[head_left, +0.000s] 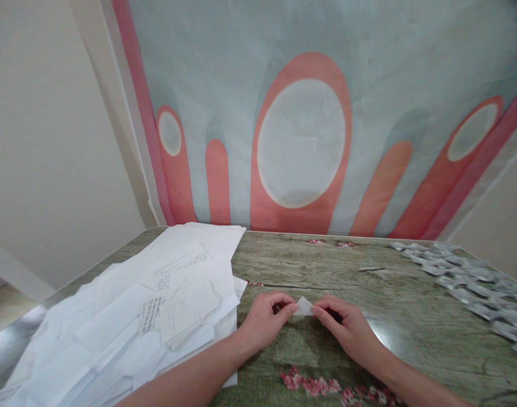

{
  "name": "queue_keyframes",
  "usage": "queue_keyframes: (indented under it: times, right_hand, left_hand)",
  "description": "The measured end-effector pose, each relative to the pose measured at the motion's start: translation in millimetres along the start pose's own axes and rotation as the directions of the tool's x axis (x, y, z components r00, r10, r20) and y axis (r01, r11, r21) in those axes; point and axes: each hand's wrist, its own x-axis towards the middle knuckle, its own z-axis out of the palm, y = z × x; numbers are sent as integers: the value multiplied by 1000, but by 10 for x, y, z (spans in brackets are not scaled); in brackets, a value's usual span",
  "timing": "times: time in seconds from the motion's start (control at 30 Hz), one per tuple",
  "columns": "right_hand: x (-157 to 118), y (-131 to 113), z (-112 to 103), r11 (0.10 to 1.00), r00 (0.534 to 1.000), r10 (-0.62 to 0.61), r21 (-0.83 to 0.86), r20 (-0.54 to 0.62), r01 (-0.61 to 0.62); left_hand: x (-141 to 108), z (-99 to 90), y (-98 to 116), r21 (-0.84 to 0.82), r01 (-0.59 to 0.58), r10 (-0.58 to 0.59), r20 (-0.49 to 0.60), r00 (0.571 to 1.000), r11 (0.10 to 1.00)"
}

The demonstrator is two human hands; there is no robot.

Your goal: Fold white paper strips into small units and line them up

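Note:
Between my two hands is a small white folded piece of paper (pixel 303 308), pointed at the top like a triangle. My left hand (pixel 267 317) pinches its left corner with thumb and forefinger. On the other side, my right hand (pixel 343 323) grips the right corner the same way. The paper is held just above or on the wood-patterned tabletop (pixel 292 260); I cannot tell which. Left of my left hand lies a large loose pile of white paper sheets (pixel 126 316), some with printed text.
Rows of small folded grey-white paper pieces (pixel 466 277) lie along the right side of the table. Behind the far edge hangs a grey-blue backdrop (pixel 386 68) with red-orange rounded shapes. Pink flower prints (pixel 313 384) decorate the tabletop near me. A plain wall (pixel 50 113) stands at left.

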Motion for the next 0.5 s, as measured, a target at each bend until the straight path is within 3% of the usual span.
queue_keyframes:
  times: [0.5]
  right_hand:
    - [16,25,12,993,994,108,41,18,-109]
  left_hand:
    - [10,46,-90,-93,32,-38,-69,997,995]
